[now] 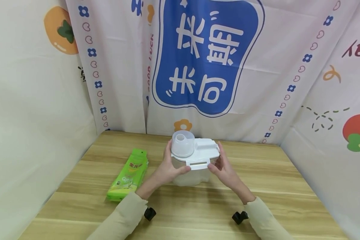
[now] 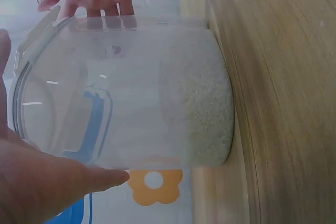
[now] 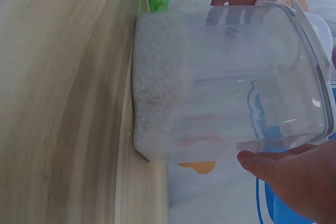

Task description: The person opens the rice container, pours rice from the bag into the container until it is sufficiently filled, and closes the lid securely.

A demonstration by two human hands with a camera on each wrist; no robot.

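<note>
A clear plastic rice container (image 1: 187, 178) stands upright on the wooden table, its lower part filled with whitish grains (image 3: 160, 85) that look like rice. On its white lid (image 1: 207, 150) sits a clear cup (image 1: 183, 146), and a white latch (image 1: 198, 164) juts from the near side. My left hand (image 1: 169, 168) grips the container's left side near the top, thumb beside the latch. From the right, my right hand (image 1: 226, 170) holds the opposite side, its thumb at the latch's right end. Both wrist views show fingers spread along the clear walls.
A green plastic packet (image 1: 129, 176) lies on the table (image 1: 198, 213) to the left of the container. Printed white cloth (image 1: 123, 66) hangs behind the table and along both sides. A black strap piece (image 1: 150, 213) shows at the left sleeve, another (image 1: 239, 217) at the right.
</note>
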